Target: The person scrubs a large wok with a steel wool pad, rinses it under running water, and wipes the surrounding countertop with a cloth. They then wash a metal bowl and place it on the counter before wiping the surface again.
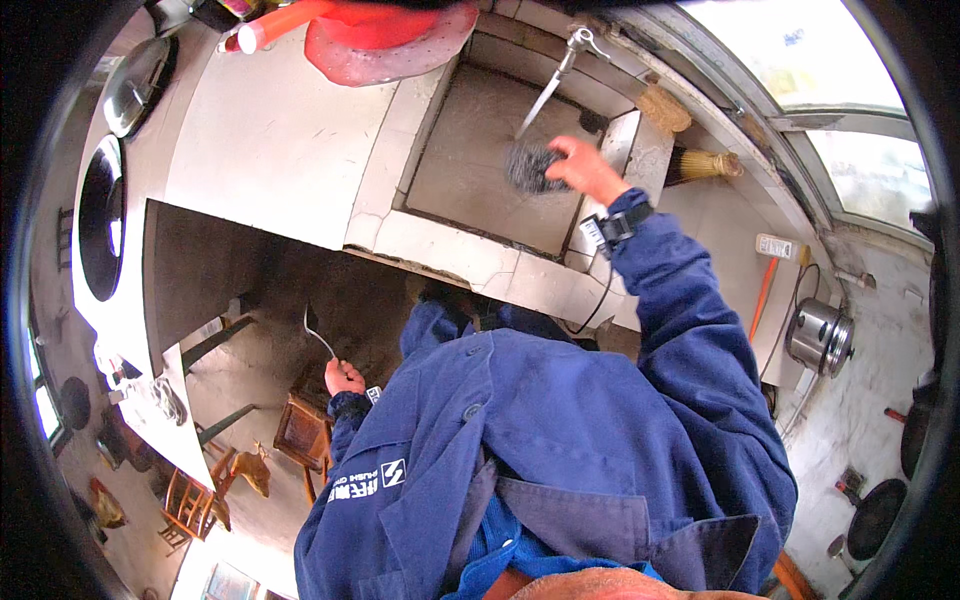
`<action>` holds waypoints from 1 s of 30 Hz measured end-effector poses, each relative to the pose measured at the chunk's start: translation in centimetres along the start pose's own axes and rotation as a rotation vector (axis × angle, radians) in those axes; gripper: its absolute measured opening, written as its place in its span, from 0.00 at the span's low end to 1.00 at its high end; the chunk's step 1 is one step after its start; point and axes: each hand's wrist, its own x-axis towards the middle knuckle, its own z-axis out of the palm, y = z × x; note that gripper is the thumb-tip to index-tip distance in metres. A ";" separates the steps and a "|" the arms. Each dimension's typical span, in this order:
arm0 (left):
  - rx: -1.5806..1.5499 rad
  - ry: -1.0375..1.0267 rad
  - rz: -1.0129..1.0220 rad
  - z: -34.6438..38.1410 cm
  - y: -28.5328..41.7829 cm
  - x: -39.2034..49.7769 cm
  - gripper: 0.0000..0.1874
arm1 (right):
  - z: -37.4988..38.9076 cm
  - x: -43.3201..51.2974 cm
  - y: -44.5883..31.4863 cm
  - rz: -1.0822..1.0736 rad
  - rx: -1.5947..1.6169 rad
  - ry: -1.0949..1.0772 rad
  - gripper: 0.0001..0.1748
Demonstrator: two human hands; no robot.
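My right hand [589,169] reaches over the tiled sink [480,172] and grips a dark scouring pad [534,168], which looks like metal wool. Just above the pad ends the long spout of a metal faucet [555,82]; whether water runs from it I cannot tell. Low at my left side, my left hand [345,376] is closed around the handle of a metal utensil [316,334], perhaps a spoon or spatula, whose far end points up in front of the dark space under the counter.
Left of the sink, a red plastic basin or colander [390,45] stands on the white counter [277,142]. A wok lid [139,86] and a wok [102,217] are farther left. A sponge-like block [664,109], a bamboo brush [705,163] and a steel pot [819,337] are at the right.
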 end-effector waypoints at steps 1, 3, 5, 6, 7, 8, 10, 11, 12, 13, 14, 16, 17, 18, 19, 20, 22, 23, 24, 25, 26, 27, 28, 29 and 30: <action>-0.026 -0.010 -0.006 -0.4 0.0 0.0 0.16 | -2.2 0.2 -0.7 -0.070 -0.043 0.024 0.23; -0.074 0.024 -0.045 -1.1 -0.1 0.5 0.16 | -5.1 0.1 -2.4 -0.100 0.062 0.163 0.21; -0.091 0.049 -0.050 -1.7 -0.6 1.3 0.15 | -5.4 -1.1 -3.6 -0.163 -0.172 0.519 0.21; -0.099 0.057 -0.045 -2.0 -0.9 1.7 0.15 | -4.5 -1.6 -3.8 -0.141 -0.178 0.616 0.20; -0.110 0.066 -0.050 -2.3 -1.2 2.1 0.15 | -2.5 -2.0 -3.7 -0.273 -0.195 0.765 0.19; -0.095 0.012 -0.031 -2.5 -1.4 2.4 0.16 | 0.5 -2.4 -3.3 -0.136 -0.138 0.758 0.18; -0.077 -0.010 -0.028 -2.5 -1.8 2.7 0.16 | 6.2 -3.4 -2.4 0.113 -0.587 -0.201 0.20; -0.098 -0.062 -0.019 -2.3 -2.0 2.7 0.16 | 6.5 -3.0 -1.7 0.022 -0.532 -0.407 0.23; -0.125 -0.031 -0.029 -2.0 -2.0 2.5 0.16 | 7.1 -2.7 -1.1 0.068 -0.506 -0.703 0.27; -0.166 0.006 -0.054 -1.7 -2.3 2.1 0.16 | 6.2 -1.8 -0.5 0.200 -0.285 -0.677 0.26; -0.128 0.017 -0.046 -1.5 -2.4 1.6 0.16 | 5.1 -0.9 -0.1 0.234 -0.175 -0.633 0.27; -0.112 0.020 -0.057 -0.9 -2.7 0.6 0.16 | 2.6 0.8 0.2 0.312 -0.192 -0.518 0.29; -0.119 0.033 -0.075 -0.7 -2.8 0.2 0.16 | 1.9 1.4 0.3 0.290 -0.264 -0.500 0.30; -0.118 -0.010 -0.066 -0.5 -2.9 -0.2 0.16 | 0.9 2.3 0.5 0.204 -0.294 -0.459 0.32; -0.116 -0.044 -0.058 -0.5 -3.0 -0.4 0.16 | 0.4 2.9 0.7 0.076 -0.317 -0.458 0.33; -0.113 -0.035 -0.050 -0.6 -3.3 -0.7 0.16 | 0.6 3.2 0.9 -0.031 -0.438 -0.264 0.32; -0.142 -0.015 -0.061 -1.0 -3.9 -0.8 0.16 | 2.3 3.2 1.5 0.165 -0.518 -0.195 0.27; -0.152 0.015 -0.066 -1.3 -4.2 -0.8 0.16 | 3.6 3.1 1.8 0.238 -0.590 -0.217 0.25; -0.161 0.046 -0.080 -1.6 -4.5 -0.8 0.16 | 5.3 2.4 2.1 0.182 -0.623 -0.360 0.23; -0.149 0.037 -0.070 -2.1 -4.9 -0.9 0.16 | 6.9 1.7 2.4 0.075 -0.625 -0.512 0.23; -0.139 0.029 -0.073 -2.7 -5.3 -1.1 0.16 | 9.4 1.4 2.3 0.028 -0.600 -0.519 0.22; -0.138 0.050 -0.081 -3.3 -5.9 -1.4 0.16 | 11.3 1.4 2.2 -0.098 -0.515 -0.514 0.22; -0.145 0.042 -0.097 -3.9 -6.1 -1.4 0.16 | 13.2 1.9 2.0 -0.291 -0.466 -0.487 0.23; -0.175 0.020 -0.109 -4.3 -6.5 -1.5 0.16 | 14.6 3.0 1.8 -0.431 -0.437 -0.456 0.25; -0.204 0.051 -0.119 -4.6 -6.7 -1.5 0.16 | 15.7 4.5 1.6 -0.525 -0.473 -0.410 0.25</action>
